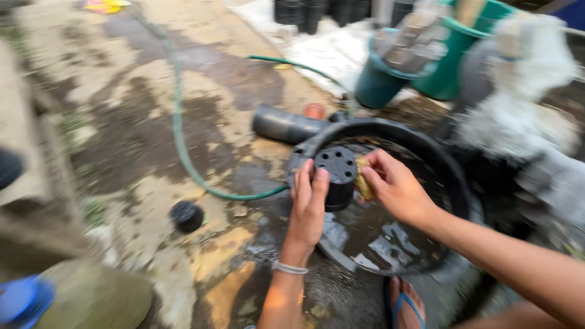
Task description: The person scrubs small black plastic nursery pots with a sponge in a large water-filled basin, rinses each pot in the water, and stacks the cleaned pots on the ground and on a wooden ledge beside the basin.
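Left hand (308, 204) grips perforated plastic pot (337, 173).

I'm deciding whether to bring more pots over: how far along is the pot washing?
Done: one small black pot lies apart on the wet ground, though whether it's clean is unclear. In hand: the left hand holds a black pot over the water-filled basin while the right hand presses a yellowish sponge to it. Left: stacked black pots sit behind.
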`<state>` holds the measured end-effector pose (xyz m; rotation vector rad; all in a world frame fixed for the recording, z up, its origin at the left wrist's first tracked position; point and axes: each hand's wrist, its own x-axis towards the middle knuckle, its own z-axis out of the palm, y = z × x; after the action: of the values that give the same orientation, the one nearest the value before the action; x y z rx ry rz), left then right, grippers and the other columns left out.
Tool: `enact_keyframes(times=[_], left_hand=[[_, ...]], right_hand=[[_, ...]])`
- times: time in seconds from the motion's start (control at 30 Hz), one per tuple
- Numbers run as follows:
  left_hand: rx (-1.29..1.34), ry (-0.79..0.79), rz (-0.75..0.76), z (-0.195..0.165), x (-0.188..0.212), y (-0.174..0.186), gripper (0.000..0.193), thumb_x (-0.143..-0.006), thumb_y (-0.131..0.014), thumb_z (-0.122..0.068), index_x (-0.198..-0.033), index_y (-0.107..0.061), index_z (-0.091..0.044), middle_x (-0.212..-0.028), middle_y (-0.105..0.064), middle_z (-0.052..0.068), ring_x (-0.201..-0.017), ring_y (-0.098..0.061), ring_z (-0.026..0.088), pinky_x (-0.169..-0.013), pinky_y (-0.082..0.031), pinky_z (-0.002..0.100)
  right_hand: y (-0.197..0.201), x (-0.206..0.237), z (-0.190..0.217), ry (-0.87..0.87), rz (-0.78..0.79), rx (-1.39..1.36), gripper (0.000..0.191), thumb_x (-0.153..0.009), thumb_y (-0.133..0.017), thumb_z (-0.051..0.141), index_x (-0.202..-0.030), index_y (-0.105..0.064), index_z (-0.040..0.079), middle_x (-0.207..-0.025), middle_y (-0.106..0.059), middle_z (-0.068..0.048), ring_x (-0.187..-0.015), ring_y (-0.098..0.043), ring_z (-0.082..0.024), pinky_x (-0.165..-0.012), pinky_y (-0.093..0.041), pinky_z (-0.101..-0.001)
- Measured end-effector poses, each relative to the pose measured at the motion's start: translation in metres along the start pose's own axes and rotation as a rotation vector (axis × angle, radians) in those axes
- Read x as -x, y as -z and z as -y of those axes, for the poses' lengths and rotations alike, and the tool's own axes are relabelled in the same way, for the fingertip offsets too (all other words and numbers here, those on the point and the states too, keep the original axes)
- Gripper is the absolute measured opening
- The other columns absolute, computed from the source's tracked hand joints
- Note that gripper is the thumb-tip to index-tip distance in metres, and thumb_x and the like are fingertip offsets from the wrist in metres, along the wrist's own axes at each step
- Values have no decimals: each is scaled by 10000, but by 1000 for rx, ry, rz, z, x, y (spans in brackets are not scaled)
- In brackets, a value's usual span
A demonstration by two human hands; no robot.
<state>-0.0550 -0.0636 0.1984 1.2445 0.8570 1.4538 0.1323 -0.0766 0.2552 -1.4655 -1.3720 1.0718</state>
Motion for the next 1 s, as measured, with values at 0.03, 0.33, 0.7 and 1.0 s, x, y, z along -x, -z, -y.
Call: enact_keyframes(times=[0.03, 0.33, 0.7, 1.0], left_hand=[[-214, -117, 94, -10, 11, 0, 843, -877, -759, -403, -1462, -410, 94, -1406, -524, 248, -1306, -468, 399, -1091, -348, 444], [-583, 162, 71, -41, 6, -7, 951, -592, -920, -421, -1291, -442, 13, -1070, -700, 248, -974, -699, 414, -860, -553, 489], [-140, -92, 128, 35, 5, 11, 894, -623, -891, -192, -1375, -457, 23, -1131, -703, 204, -1037, -726, 240, -928, -568, 376], [-469, -52, 78, 7, 23, 0, 931, -568, -930, -194, -1353, -466, -1, -1112, -656, 215, -1010, -670, 337, -883, -536, 436]], right_hand=[[8, 9, 4, -3, -49, 37, 128, -1025, -541, 135, -1061, -565, 13, -827, -619, -43, -680, -618, -115, -619, -587, -308], [-9, 52, 54, 108, -118, 210, 223, -922, -704, 192, -1071, -626, 45, -875, -688, -15, -790, -642, -85, -696, -555, -270], [-27, 51, 39, 403, -71, 284, 150, -973, -628, 60, -1123, -633, 53, -1052, -573, -116, -907, -632, -283, -802, -535, -370], [-4, 51, 38, 438, -83, 393, 128, -945, -700, 103, -1057, -668, 50, -977, -648, -87, -919, -660, -256, -808, -529, -351]])
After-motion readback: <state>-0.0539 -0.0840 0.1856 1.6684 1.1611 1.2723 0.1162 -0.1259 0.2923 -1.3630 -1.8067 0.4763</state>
